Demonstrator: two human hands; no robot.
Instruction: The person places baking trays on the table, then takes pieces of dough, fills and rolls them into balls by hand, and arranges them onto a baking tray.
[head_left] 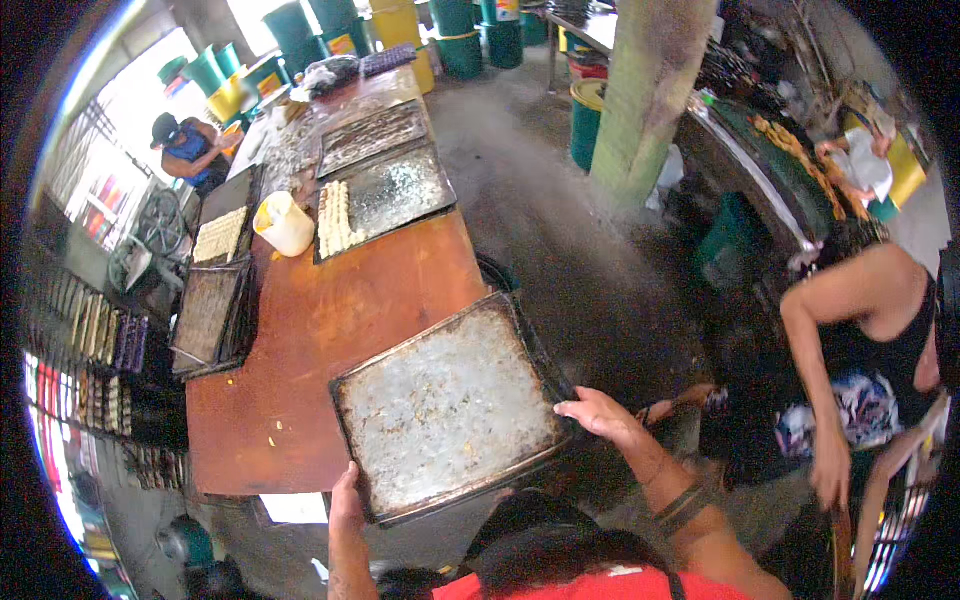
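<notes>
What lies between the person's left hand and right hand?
In the head view, a worn metal tray spans the stretch between the left hand and the right hand.

We get daylight from overexposed windows [135, 110] at upper left | we see the floor [560, 240] darken toward lower right | we catch dull glare on the baking tray [450, 405] | we note fisheye bending, black corners, bluish rim fringing, grain, soft distant detail

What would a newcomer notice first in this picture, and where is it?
Probably the worn baking tray, held by the left grip and right grip at the near end of the brown table. Next, the whitish bucket farther up the table, beside rows of pale dough pieces. Then the green pillar, right of the table.
</notes>
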